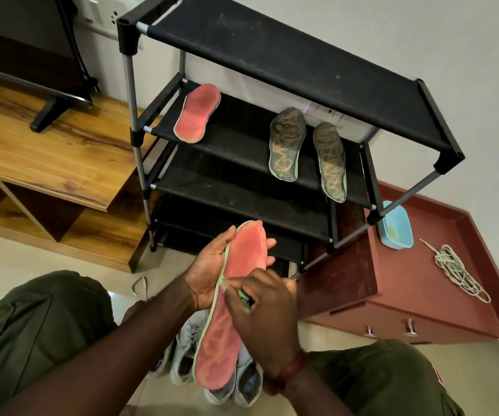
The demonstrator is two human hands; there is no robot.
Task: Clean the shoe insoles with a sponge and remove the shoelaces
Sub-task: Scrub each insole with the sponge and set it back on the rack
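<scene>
Left hand (pixel 209 265) holds red insole (pixel 248 253); right hand (pixel 263 313) apparently presses sponge (pixel 243 296).

Black fabric-shelved rack on metal poles (pixel 287 52) stands centre, against a pale wall (pixel 422 31). Left: wood-grain cabinet (pixel 47 151) bearing a dark flat television (pixel 23 40). Right: red-brown drawer unit (pixel 422 280) with metal knobs (pixel 410 327); light blue plastic tub (pixel 395 228) on its far corner, beside the rack leg. Pale tiled floor (pixel 17 253).

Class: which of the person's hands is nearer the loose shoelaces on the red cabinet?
Right. The right hand holds a sponge to the insole, on the side towards the shoelaces; the left hand holds the insole from the other side, farther away.
</scene>
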